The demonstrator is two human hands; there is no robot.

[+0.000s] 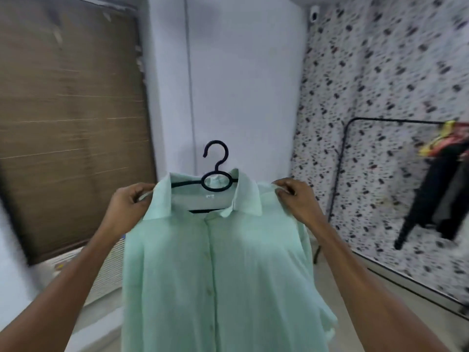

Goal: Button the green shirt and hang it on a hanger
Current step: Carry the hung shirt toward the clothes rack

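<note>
- Pale green button-front shirt [218, 262] draped on black plastic hanger [216, 174], held up in mid-air.
- Left hand [129, 199] pinching left shoulder seam.
- Right hand [294, 196] pinching right shoulder seam.

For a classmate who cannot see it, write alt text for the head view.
Two hands, left and right, pinch the shoulders of a buttoned green shirt on a black hanger. A clothes rack stands at right.

The pale green shirt [215, 262] hangs upright on a black hanger [215, 177], placket apparently buttoned, collar spread open.
</note>
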